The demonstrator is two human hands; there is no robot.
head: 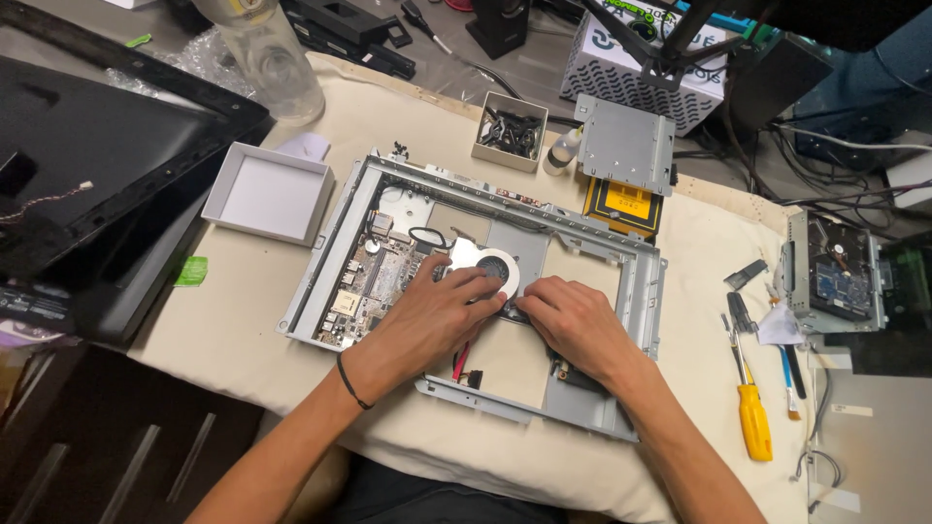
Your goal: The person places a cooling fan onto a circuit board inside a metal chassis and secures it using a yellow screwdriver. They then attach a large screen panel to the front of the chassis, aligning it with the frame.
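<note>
Both hands are resting inside a grey metal chassis [636, 291] that is lying flat on a cream cloth [233, 320]. The left hand [437, 311] is lying palm down, fingers loosely spread, with its fingertips touching the round white fan [490, 264]. The right hand [573, 320] is also lying palm down, its fingers pressing on a small dark part just below the fan; I cannot tell if it is gripping it. A circuit board [374, 281] is sitting in the chassis, left of the hands. A yellow screwdriver [752, 417] is lying well apart on the right.
</note>
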